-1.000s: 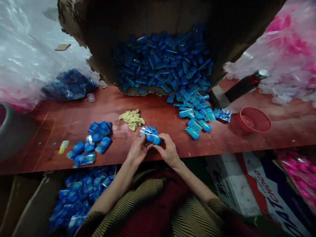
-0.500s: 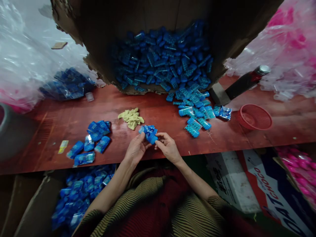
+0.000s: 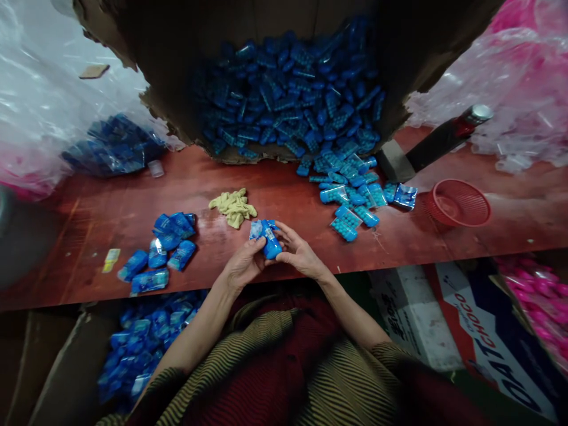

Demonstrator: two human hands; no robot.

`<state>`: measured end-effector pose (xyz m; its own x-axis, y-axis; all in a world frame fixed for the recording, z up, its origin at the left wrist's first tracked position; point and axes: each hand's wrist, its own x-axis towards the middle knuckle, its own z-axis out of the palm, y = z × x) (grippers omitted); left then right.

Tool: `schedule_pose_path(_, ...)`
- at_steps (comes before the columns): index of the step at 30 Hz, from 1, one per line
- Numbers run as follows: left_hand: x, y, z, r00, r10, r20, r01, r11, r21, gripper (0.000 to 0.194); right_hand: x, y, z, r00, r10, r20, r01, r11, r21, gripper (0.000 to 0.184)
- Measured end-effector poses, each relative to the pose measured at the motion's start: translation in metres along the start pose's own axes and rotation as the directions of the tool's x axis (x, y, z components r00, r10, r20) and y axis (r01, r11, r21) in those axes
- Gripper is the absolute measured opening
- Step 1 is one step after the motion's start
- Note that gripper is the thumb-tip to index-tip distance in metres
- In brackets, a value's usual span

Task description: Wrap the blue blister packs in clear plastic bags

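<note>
Just above the front edge of the table, a small bottle (image 3: 272, 248) in a printed blue sleeve is held between my two hands. My left hand (image 3: 244, 261) grips it from the left, thumb across its front. From the other side, the fingers of my right hand (image 3: 302, 255) are closed around its right edge. The sleeve's far end looks loose and crinkled. To the left lie several sleeved bottles (image 3: 149, 281) beside a small heap of blue printed sleeves (image 3: 171, 229). Unsleeved clear bottles (image 3: 344, 222) with blue balls inside lie to the right.
A torn cardboard box (image 3: 173, 127) full of blue bottles opens toward me. Crumpled pale yellow pieces (image 3: 233, 207) lie mid-table. At right are a red plastic basket (image 3: 461, 204) and a dark leaning cylinder (image 3: 437, 142). Below the table edge, sleeved bottles (image 3: 137, 343) fill a box.
The bottle has turned more upright in my hands, showing more of its blue end. My right fingers have moved up around its far side. The view has shifted slightly.
</note>
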<state>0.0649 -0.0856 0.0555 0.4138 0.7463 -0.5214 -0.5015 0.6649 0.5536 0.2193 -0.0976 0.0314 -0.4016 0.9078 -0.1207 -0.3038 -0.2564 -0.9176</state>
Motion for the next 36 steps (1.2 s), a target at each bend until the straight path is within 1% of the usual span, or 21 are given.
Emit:
schedule_pose_path(2, 0.0, 0.0, -0.001, 0.999, -0.022, 0.026, 0.022, 1.0, 0.001, 0.021, 0.0, -0.003, 0.003, 0.999, 0.026, 0.042, -0.026, 1.0, 0.005, 0.081)
schedule_pose_path(4, -0.001, 0.001, -0.001, 0.997, -0.041, 0.061, 0.041, 0.999, 0.0, 0.023, -0.001, -0.006, 0.006, 0.998, 0.032, 0.05, -0.032, 0.999, 0.012, 0.081)
schedule_pose_path(8, -0.002, 0.0, -0.002, 0.992, -0.06, 0.114, 0.062, 0.998, -0.006, 0.031, -0.002, -0.009, 0.007, 0.996, 0.029, 0.084, -0.036, 0.996, 0.081, 0.082)
schedule_pose_path(11, -0.003, -0.001, 0.0, 0.993, -0.063, 0.098, 0.065, 0.998, -0.012, 0.032, -0.004, -0.01, 0.005, 0.995, 0.015, 0.098, -0.022, 0.998, 0.064, 0.08)
schedule_pose_path(16, -0.005, -0.006, 0.007, 0.998, -0.059, 0.035, 0.06, 0.997, -0.038, 0.028, -0.009, -0.014, 0.002, 0.999, 0.012, 0.051, -0.009, 0.999, -0.054, 0.072)
schedule_pose_path(20, -0.007, -0.01, 0.012, 0.999, -0.03, 0.032, 0.031, 0.999, -0.025, 0.029, -0.012, -0.012, 0.002, 0.999, 0.016, 0.047, -0.012, 0.997, -0.075, 0.07)
schedule_pose_path(22, -0.007, -0.011, 0.013, 0.999, -0.016, 0.029, 0.017, 1.0, -0.011, 0.03, -0.013, -0.012, 0.002, 0.999, -0.008, 0.041, 0.012, 0.994, -0.109, 0.067)
schedule_pose_path(25, -0.008, -0.014, 0.016, 1.0, 0.003, 0.014, -0.003, 1.0, 0.006, 0.03, -0.014, -0.011, 0.002, 0.998, -0.065, 0.021, 0.068, 0.976, -0.207, 0.062)
schedule_pose_path(27, -0.008, -0.016, 0.018, 1.0, 0.028, 0.003, -0.028, 1.0, 0.005, 0.029, -0.015, -0.011, 0.0, 0.997, -0.069, 0.02, 0.072, 0.967, -0.243, 0.06)
schedule_pose_path(30, -0.009, -0.017, 0.019, 0.999, 0.047, 0.006, -0.047, 0.999, 0.004, 0.028, -0.016, -0.011, -0.005, 0.997, -0.07, 0.025, 0.074, 0.967, -0.246, 0.057)
schedule_pose_path(34, -0.012, -0.013, 0.018, 0.999, -0.001, 0.052, 0.0, 1.0, 0.025, 0.025, -0.014, -0.01, -0.01, 0.995, -0.095, 0.032, 0.1, 0.967, -0.234, 0.055)
schedule_pose_path(36, -0.014, -0.011, 0.017, 0.999, -0.018, 0.049, 0.017, 0.999, 0.03, 0.023, -0.012, -0.01, -0.011, 0.995, -0.094, 0.046, 0.101, 0.974, -0.204, 0.056)
